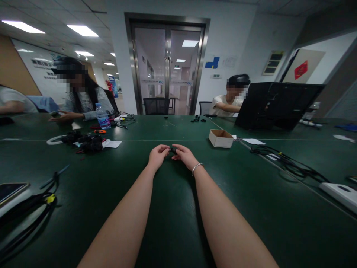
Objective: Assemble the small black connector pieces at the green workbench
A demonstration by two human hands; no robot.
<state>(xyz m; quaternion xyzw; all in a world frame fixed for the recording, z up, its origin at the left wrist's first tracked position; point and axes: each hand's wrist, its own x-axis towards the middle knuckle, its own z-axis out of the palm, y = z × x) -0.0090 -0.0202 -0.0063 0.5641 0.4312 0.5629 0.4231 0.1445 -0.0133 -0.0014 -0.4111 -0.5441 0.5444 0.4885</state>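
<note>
Both my hands meet over the dark green table [173, 201], at arm's length in front of me. A small black piece [173, 150] sits between them, too small to name its kind. My right hand [185, 155], with a silver bracelet [196, 168] at the wrist, is closed on this piece with thumb and fingers. My left hand [158, 156] pinches at its left end, where a tiny lighter bit shows; whether that bit belongs to the black piece I cannot tell.
An open cardboard box [221, 139] stands right of my hands. Leftward lie a black cable bundle [90, 142] and a water bottle [102, 117]. Black cables [290, 162] and a white power strip [340, 195] are at right. A monitor [276, 106] and co-workers [228, 102] are across the table.
</note>
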